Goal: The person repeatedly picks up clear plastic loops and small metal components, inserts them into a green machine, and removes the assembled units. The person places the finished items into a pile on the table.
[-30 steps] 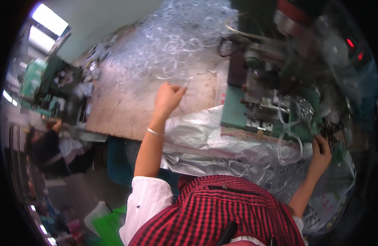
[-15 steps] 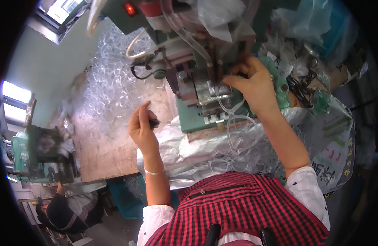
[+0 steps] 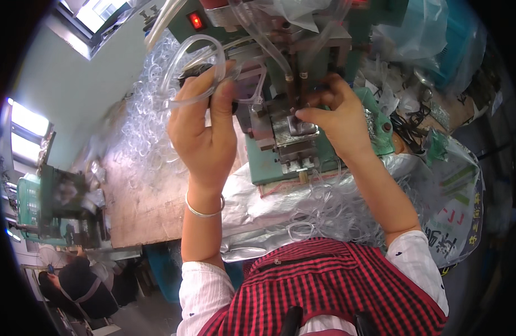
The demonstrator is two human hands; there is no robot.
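Clear spectacle frame [image 3: 219, 51] raised left of the metal fixture [image 3: 295, 135], long axis roughly crosswise | left hand [image 3: 203, 131], nearest, pinches it between thumb and fingers | right hand [image 3: 347, 122] at the fixture; from here I can't tell if it grips anything

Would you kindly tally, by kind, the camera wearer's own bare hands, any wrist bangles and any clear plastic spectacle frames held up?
Bare hands: 2, left hand and right hand
Silver-coloured round bangle: 1
Clear plastic spectacle frame held up: 1
Total: 4
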